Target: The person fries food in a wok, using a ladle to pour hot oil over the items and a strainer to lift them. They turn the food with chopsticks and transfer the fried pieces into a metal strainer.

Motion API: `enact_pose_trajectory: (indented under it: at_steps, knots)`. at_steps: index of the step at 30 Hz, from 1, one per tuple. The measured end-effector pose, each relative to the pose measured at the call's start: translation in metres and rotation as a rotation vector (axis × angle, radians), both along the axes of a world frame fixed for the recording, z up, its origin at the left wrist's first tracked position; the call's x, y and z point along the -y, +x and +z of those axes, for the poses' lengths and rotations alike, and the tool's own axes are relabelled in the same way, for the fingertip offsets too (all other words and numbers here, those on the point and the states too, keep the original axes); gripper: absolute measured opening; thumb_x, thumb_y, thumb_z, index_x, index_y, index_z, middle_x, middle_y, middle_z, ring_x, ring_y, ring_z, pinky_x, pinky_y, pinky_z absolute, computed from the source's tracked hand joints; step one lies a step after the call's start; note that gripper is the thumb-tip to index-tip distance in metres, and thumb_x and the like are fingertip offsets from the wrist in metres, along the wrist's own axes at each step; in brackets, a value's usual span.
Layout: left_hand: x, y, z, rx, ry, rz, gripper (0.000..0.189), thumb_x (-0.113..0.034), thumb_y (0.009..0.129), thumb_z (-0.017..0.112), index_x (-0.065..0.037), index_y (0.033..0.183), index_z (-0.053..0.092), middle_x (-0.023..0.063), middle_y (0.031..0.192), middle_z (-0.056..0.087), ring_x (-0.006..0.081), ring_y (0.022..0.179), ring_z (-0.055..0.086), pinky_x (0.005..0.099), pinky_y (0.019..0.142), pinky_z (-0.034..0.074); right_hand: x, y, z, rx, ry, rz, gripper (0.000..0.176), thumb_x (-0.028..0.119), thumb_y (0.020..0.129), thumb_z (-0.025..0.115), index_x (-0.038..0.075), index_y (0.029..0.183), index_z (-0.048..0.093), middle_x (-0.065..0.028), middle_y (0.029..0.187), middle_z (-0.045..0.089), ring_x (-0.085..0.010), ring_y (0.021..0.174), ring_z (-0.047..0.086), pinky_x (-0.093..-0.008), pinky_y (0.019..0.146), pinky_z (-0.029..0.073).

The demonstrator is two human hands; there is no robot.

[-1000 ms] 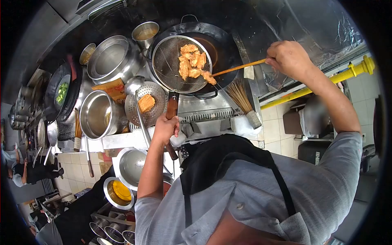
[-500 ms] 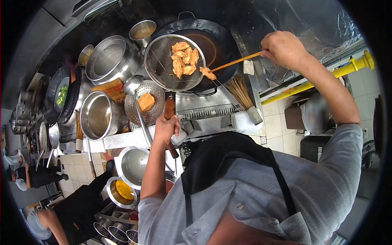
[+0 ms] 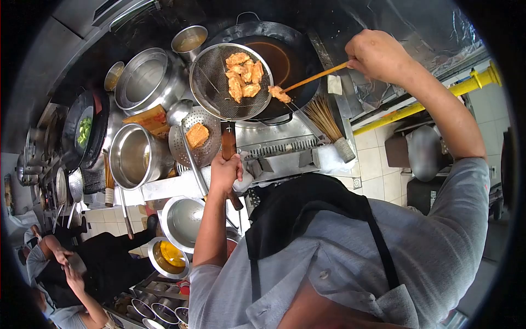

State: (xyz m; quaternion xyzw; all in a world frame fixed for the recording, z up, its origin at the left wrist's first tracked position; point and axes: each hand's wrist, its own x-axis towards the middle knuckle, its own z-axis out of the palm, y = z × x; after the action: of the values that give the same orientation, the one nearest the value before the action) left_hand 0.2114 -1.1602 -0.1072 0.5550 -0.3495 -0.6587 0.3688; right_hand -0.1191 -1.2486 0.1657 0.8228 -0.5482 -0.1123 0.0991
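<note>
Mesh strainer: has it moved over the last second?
Yes. The mesh strainer has slid left across the wok, toward the small steel pot, baring more of the wok's inside on the right.

A grey buttoned shirt (image 3: 427, 241) is worn, its short sleeves ending well behind the left hand (image 3: 224, 171) and right hand (image 3: 378, 55). A black strapped apron (image 3: 307, 203) is worn over it.
</note>
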Motion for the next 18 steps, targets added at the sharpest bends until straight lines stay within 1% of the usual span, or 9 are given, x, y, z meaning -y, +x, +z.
enact_pose_trajectory:
  at_steps: [1, 5, 7, 11, 13, 18]
  knots:
    - [0.0, 0.0, -0.001, -0.008, 0.006, 0.007, 0.011, -0.007, 0.089, 0.053, -0.001, 0.085, 0.045, 0.0058, 0.062, 0.05, 0.013, 0.042, 0.046, 0.0275, 0.036, 0.039, 0.001, -0.002, -0.002, -0.013, -0.042, 0.041, 0.014, 0.017, 0.073, 0.069, 0.003, 0.072, 0.066, -0.0142, 0.071, 0.065, -0.0313, 0.075, 0.064, -0.0406, 0.068, 0.052]
    - [0.001, 0.001, -0.002, -0.026, 0.015, 0.005, 0.01, -0.006, 0.089, 0.054, -0.001, 0.085, 0.045, 0.006, 0.063, 0.05, 0.0133, 0.042, 0.046, 0.0276, 0.035, 0.039, 0.005, -0.008, -0.009, -0.003, -0.057, 0.077, 0.014, 0.017, 0.072, 0.069, 0.003, 0.072, 0.066, -0.0141, 0.072, 0.065, -0.0312, 0.076, 0.064, -0.041, 0.069, 0.052]
    - [0.001, 0.0, 0.0, -0.057, -0.006, -0.013, 0.01, -0.005, 0.088, 0.054, -0.001, 0.086, 0.045, 0.0058, 0.063, 0.05, 0.0135, 0.041, 0.046, 0.0278, 0.035, 0.038, 0.009, -0.013, -0.015, 0.073, -0.13, 0.188, 0.016, 0.017, 0.072, 0.07, 0.003, 0.069, 0.064, -0.0141, 0.068, 0.062, -0.0337, 0.072, 0.062, -0.0432, 0.063, 0.049]
    - [0.002, 0.001, -0.001, -0.083, -0.016, -0.033, 0.01, -0.004, 0.088, 0.054, -0.001, 0.086, 0.045, 0.0056, 0.063, 0.05, 0.0135, 0.041, 0.046, 0.0279, 0.035, 0.038, 0.016, -0.01, -0.018, 0.079, -0.101, 0.18, 0.015, 0.017, 0.072, 0.071, 0.004, 0.07, 0.064, -0.0137, 0.068, 0.062, -0.0336, 0.072, 0.062, -0.0429, 0.064, 0.049]
    - [0.003, 0.0, 0.001, -0.052, 0.0, -0.037, 0.009, -0.004, 0.087, 0.053, -0.001, 0.086, 0.045, 0.0056, 0.062, 0.05, 0.0136, 0.041, 0.046, 0.0278, 0.035, 0.038, 0.018, -0.007, -0.02, 0.06, -0.039, 0.121, 0.014, 0.018, 0.071, 0.07, 0.005, 0.072, 0.065, -0.0135, 0.074, 0.065, -0.0325, 0.078, 0.064, -0.0418, 0.07, 0.051]
    - [0.004, -0.002, 0.003, -0.013, -0.04, -0.08, 0.008, -0.003, 0.086, 0.053, -0.001, 0.089, 0.046, 0.0055, 0.063, 0.05, 0.0136, 0.042, 0.046, 0.0277, 0.035, 0.039, 0.023, -0.014, -0.048, 0.051, -0.022, 0.086, 0.015, 0.019, 0.072, 0.069, 0.005, 0.072, 0.066, -0.0141, 0.074, 0.065, -0.0325, 0.077, 0.064, -0.0422, 0.069, 0.052]
